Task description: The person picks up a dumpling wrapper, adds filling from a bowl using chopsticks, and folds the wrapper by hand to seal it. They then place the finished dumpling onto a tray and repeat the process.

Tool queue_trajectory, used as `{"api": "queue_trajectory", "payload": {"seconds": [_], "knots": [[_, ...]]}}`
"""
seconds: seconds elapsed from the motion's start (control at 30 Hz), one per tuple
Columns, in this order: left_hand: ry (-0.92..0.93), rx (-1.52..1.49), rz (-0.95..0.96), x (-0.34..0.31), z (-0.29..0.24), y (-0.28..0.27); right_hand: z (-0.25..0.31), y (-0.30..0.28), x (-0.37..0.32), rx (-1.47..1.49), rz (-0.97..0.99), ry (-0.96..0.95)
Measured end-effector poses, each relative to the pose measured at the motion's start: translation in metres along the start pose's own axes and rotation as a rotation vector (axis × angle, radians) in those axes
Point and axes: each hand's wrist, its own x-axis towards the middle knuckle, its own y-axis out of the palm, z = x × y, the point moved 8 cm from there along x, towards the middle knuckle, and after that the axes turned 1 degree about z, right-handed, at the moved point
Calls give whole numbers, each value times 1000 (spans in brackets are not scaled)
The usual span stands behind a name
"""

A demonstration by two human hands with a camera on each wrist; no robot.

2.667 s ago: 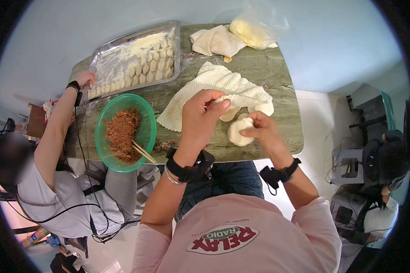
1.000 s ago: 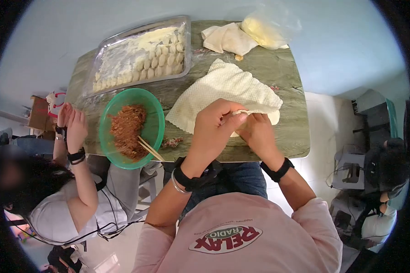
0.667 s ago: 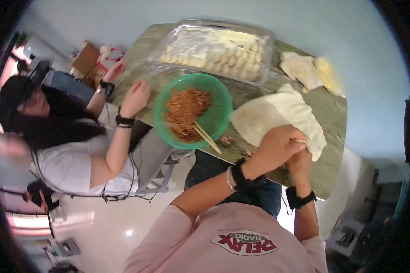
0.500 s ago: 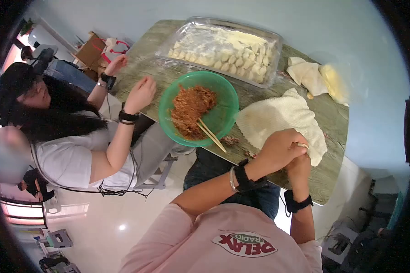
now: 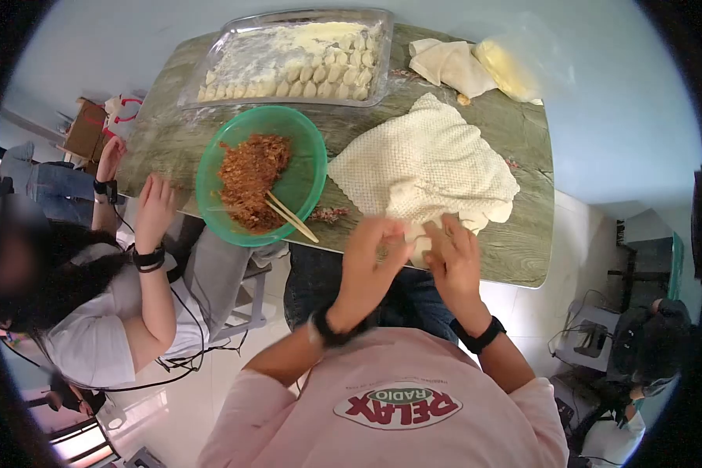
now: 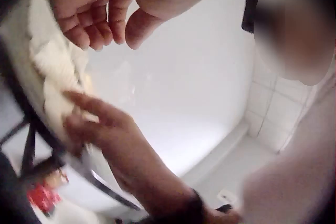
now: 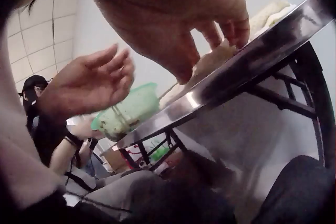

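Observation:
A cream waffle-weave cloth [image 5: 417,152] lies spread near the table's front right, its near edge bunched up in folds. At that edge, my right hand [image 5: 458,269] has its fingers spread. In the right wrist view, the thumb and fingers of my right hand [image 7: 178,24] reach down to the pale cloth [image 7: 214,58] at the table rim. Just to the left is my left hand [image 5: 369,261], blurred, with loosely bent fingers. Nothing shows in the grasp of my left hand [image 6: 105,8] in the left wrist view. Whatever lies beneath the cloth is hidden.
A green bowl [image 5: 313,191] of minced filling with chopsticks [image 5: 288,214] stands left of the cloth. Behind it is a metal tray [image 5: 386,47] with floured dumplings. A folded cloth [image 5: 448,64] and a plastic bag [image 5: 515,66] lie at the back. Another person [image 5: 121,304] sits at left.
The right hand held a ball of dough, then went under the cloth edge that the left hand pinched. The left hand has let that edge go, the cloth has dropped, and the dough ball is hidden.

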Motion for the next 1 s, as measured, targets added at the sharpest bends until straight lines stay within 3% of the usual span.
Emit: {"api": "queue_trajectory", "payload": {"seconds": [0.03,0.07,0.13,0.27,0.33,0.47,0.53,0.63,0.8,0.87,1.0], "knots": [[-257,-260,115,-29,33,10,-3,-3,0,15,-43,16],[-260,-255,122,-40,37,7,-6,-2,3,19,-47,23],[-823,-502,447,-87,68,35,-9,1,8,-10,-46,15],[-634,-766,269,-55,70,54,-4,13,5,62,-94,54],[-586,-1163,235,-46,73,71,4,14,-3,69,-83,35],[-659,-1315,158,-49,81,90,18,18,-24,154,-46,-48],[-692,-1318,128,-52,81,91,14,15,-24,194,-20,-26],[-724,-1311,-42,-54,87,81,-2,-2,-10,231,-137,-47],[-741,-1230,-88,-60,88,73,-17,-4,-7,164,-135,-77],[-745,-1199,-95,-66,93,71,4,11,-14,261,47,-194],[-731,-1210,-72,-68,90,69,21,14,-30,458,70,-98]]}}
